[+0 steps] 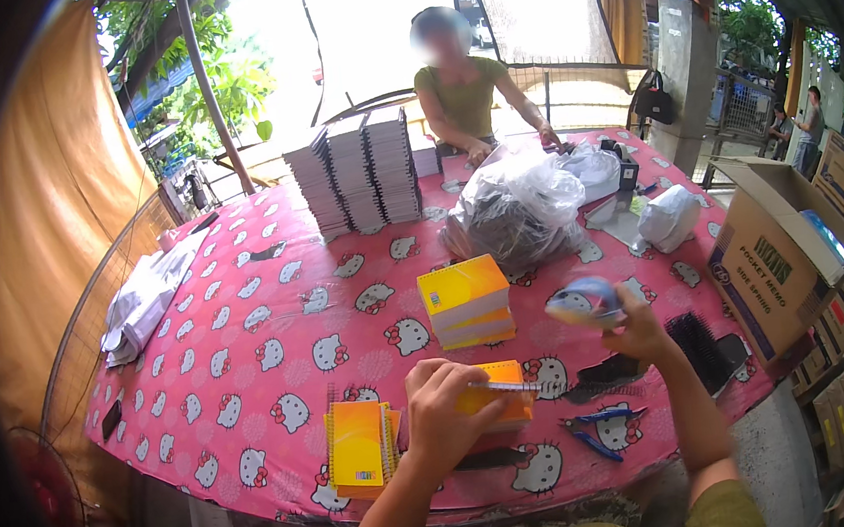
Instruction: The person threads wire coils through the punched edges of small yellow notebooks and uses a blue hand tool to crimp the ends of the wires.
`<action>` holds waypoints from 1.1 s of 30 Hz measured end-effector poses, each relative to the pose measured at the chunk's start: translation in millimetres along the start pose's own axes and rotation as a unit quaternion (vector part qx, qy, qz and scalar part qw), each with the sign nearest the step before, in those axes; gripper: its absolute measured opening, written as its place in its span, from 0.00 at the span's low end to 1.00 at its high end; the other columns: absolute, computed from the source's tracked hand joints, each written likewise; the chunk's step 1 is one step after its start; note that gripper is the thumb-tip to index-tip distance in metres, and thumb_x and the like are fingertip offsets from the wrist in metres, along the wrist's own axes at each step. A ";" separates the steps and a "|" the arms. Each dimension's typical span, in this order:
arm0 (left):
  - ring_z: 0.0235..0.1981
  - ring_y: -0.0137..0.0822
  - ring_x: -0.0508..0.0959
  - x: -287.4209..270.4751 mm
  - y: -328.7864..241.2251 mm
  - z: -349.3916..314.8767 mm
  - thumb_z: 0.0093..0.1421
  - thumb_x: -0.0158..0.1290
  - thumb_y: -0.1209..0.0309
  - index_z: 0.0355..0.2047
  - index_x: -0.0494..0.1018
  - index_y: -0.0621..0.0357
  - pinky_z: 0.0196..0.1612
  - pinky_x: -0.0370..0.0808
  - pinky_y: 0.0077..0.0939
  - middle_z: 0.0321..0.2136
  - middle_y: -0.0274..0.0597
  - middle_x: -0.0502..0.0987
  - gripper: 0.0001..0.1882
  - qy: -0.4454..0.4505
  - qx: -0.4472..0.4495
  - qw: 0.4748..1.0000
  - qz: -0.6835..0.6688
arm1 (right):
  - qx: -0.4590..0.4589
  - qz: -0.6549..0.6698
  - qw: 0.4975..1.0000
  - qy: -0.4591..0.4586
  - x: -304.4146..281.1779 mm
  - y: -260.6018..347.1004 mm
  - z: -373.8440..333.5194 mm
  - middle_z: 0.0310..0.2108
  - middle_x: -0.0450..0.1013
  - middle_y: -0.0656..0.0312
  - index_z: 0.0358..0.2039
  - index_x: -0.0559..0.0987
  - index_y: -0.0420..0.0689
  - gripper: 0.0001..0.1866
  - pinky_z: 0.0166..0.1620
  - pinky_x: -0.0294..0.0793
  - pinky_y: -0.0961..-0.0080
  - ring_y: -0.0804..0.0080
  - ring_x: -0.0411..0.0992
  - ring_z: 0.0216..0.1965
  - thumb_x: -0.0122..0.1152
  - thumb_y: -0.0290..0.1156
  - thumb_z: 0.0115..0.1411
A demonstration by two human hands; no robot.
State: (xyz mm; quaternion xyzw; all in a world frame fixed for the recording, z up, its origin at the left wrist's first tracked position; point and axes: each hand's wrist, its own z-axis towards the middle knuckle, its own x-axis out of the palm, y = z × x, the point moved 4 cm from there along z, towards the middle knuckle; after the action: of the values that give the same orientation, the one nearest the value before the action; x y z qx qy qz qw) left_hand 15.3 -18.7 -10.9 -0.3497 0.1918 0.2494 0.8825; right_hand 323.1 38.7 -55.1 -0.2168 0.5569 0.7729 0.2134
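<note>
Notebook with a yellow-orange cover and a wire spiral edge point(509, 386) is gripped in your left hand point(444, 402), near the middle of the near edge of the pink desk printed with white cat faces point(282, 384). Right below it you have a squat stack of yellow-orange notebooks point(517, 413); you cannot tell whether the two touch. Your right hand point(636, 323) is raised over the desk toward its right edge, fingers closed on a rounded blue-and-white object point(583, 302), too blurred to identify.

Nearer the left corner of your near edge stands a second pile of yellow spiral notebooks point(357, 444); farther in, a third pile with orange-yellow covers point(465, 295). Blue-handled pliers point(597, 433) lie by your near edge, right of your left hand, and black wire combs point(697, 352) lie near the right edge. A co-worker in an olive top point(468, 99) is at the far edge.
</note>
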 end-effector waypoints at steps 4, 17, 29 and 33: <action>0.34 0.40 0.75 4.4 -1.5 1.5 0.38 0.69 0.65 0.27 0.77 0.53 0.45 0.68 0.37 0.26 0.35 0.77 0.16 0.012 0.003 1.000 -0.011 | -0.117 0.119 0.977 0.131 27.1 15.9 12.8 0.37 0.75 0.62 0.47 0.72 0.40 0.24 0.43 0.75 0.73 0.77 0.73 0.39 0.69 0.25 0.49; 0.43 0.40 0.75 -2.2 -3.1 4.4 0.40 0.70 0.72 0.43 0.75 0.55 0.48 0.72 0.35 0.37 0.40 0.75 0.27 0.001 -0.063 0.997 -0.054 | -0.107 0.367 0.919 0.093 41.6 68.7 18.6 0.35 0.76 0.61 0.40 0.74 0.40 0.21 0.40 0.74 0.74 0.75 0.74 0.36 0.69 0.24 0.44; 0.42 0.29 0.77 0.2 43.0 -39.2 0.52 0.59 0.88 0.47 0.74 0.66 0.48 0.76 0.23 0.41 0.42 0.78 0.20 -0.123 -0.244 0.863 -0.425 | -0.084 0.235 0.956 0.152 68.8 95.1 48.6 0.30 0.77 0.58 0.38 0.76 0.41 0.18 0.34 0.74 0.75 0.74 0.75 0.31 0.66 0.24 0.43; 0.40 0.31 0.79 -5.5 49.0 -39.5 0.52 0.58 0.88 0.48 0.75 0.66 0.44 0.78 0.24 0.39 0.45 0.80 0.21 -0.100 -0.266 0.858 -0.429 | -0.130 -0.087 0.982 0.108 73.1 100.5 64.1 0.32 0.77 0.50 0.40 0.76 0.43 0.21 0.36 0.74 0.64 0.50 0.77 0.34 0.69 0.31 0.43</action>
State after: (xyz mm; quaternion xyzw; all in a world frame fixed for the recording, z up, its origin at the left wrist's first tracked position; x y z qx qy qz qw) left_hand -23.8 -17.6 -60.6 -0.5920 -0.1401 -0.0782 0.7898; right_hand 199.9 77.3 -1.4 -0.3725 0.4506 0.7891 0.1884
